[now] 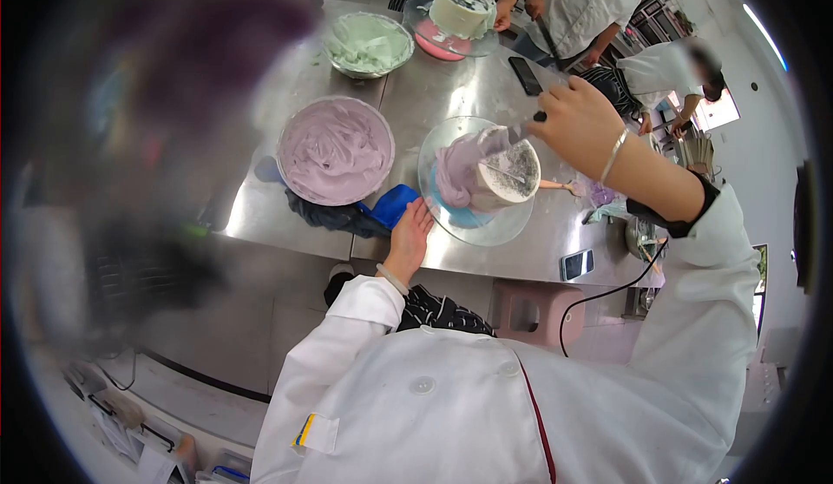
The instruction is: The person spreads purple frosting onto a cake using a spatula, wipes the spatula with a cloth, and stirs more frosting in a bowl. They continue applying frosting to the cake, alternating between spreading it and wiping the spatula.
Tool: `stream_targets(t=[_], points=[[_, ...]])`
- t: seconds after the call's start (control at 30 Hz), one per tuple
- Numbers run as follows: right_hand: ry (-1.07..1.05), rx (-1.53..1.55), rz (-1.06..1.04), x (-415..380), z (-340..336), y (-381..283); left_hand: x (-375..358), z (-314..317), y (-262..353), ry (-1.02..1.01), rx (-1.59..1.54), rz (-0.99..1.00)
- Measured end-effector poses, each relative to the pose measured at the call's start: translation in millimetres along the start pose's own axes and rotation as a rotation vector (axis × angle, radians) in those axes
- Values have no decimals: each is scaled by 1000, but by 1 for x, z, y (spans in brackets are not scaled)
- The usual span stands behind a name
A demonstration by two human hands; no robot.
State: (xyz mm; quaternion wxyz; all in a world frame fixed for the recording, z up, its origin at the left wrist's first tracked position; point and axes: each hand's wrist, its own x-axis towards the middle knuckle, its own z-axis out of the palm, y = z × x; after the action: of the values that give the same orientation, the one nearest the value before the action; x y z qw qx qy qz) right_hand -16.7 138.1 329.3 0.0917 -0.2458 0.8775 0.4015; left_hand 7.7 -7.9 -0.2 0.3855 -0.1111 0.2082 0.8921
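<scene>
My right hand [577, 124] is closed around an icing spatula [501, 140] and holds it over the top of a round cake [512, 177]. The blade lies at the upper edge of the cake, where purple cream [454, 171] covers the left side. A speckled pattern shows on the cake's pale top. The cake stands on a clear glass turntable [499, 232]. With fingers stretched out, my left hand [409, 239] is at the turntable's left rim. Beside it lies a blue cloth-like piece [393, 205].
A bowl [391, 134] of purple cream stands left of the turntable, by a dark cloth [330, 217]. Behind are a bowl [382, 74] of green cream and another cake [460, 13]. Phones [525, 76] [577, 264] lie on the steel table. Co-workers stand across; a pink stool [536, 312] is below.
</scene>
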Motion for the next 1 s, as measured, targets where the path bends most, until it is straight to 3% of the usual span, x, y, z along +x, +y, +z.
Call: stream_targets(t=[0.07,0.13,0.4,0.63,0.87,0.97,1.0], points=[[-7,21,12,21,20,9,0,0,0,-5,10,-8],[-206,66,56,47,39,12,-2,2,0,12,7,-9],[-341,198,-60,72,45,21,-4,3,0,32,-50,5],[-305,85,-188,79,30,2,-4,7,0,20,-63,36],[-93,-63,-262,26,8,-39,-1,5,-2,-26,-78,87],[42,-66,-187,8,0,-31,-6,10,-3,25,43,64],[44,-68,-190,6,1,-28,-6,10,-3,25,49,-75]])
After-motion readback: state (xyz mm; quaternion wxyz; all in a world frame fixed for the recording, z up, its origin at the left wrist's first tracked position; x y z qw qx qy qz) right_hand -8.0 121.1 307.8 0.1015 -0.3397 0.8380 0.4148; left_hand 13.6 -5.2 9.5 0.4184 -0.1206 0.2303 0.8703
